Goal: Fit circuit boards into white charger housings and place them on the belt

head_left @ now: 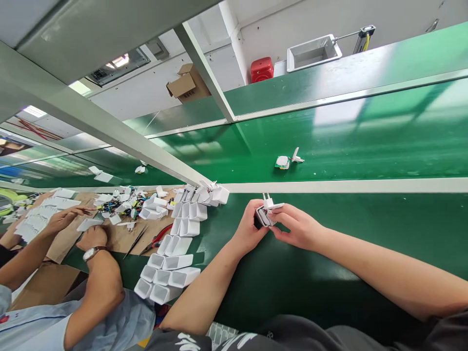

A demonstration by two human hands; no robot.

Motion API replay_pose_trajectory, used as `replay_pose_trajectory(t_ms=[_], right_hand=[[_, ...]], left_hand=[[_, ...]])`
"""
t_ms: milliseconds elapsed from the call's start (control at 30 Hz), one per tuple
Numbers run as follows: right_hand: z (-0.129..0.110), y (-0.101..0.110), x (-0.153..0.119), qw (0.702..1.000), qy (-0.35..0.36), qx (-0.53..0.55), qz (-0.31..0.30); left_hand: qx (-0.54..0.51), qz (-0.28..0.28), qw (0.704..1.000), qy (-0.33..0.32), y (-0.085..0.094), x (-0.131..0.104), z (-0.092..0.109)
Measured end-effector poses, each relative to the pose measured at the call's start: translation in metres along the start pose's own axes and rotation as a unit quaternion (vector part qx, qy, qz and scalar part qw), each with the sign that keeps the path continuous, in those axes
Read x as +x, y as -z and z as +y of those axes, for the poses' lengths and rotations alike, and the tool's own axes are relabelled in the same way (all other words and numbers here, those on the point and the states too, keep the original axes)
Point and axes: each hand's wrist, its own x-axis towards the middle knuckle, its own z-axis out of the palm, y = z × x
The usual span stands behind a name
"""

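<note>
Over the green bench my left hand (251, 229) is closed round a white plastic housing (262, 217), its open end facing up and away. Against that open end, my right hand (298, 225) pinches a white plug cover (272, 204) with two pins pointing up. Something pale sits inside the housing's mouth, partly hidden by my fingers. To the left of my forearm stand rows of empty white housings (171, 261), several of them with open ends toward me. A few at the far end (210, 192) have parts sticking out.
On the green belt beyond the rail lies a circuit board with a white plug piece (282, 162). At left, a co-worker's hands (91, 237) handle parts near a pile of small components (124, 204), tweezers (136, 241) and red pliers (157, 240). A slanted post (146, 151) crosses the left side.
</note>
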Motion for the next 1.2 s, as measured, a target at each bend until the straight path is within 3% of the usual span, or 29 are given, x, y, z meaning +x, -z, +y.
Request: replay_pose_trajectory(t_ms=[733, 967, 1200], right_hand=[[0.0007, 0.0026, 0.0037, 0.998, 0.006, -0.050, -0.037], [-0.0032, 0.0036, 0.0086, 0.991, -0.001, -0.103, -0.080], [-0.0020, 0.0047, 0.0069, 0.998, 0.001, -0.048, -0.051]], left_hand=[[-0.003, -0.008, 1.000, 0.019, 0.0021, -0.0046, -0.0058], [-0.027, 0.002, 0.999, 0.018, 0.0006, -0.0025, -0.0044], [-0.054, 0.026, 0.996, 0.063, -0.0007, -0.0022, -0.0029]])
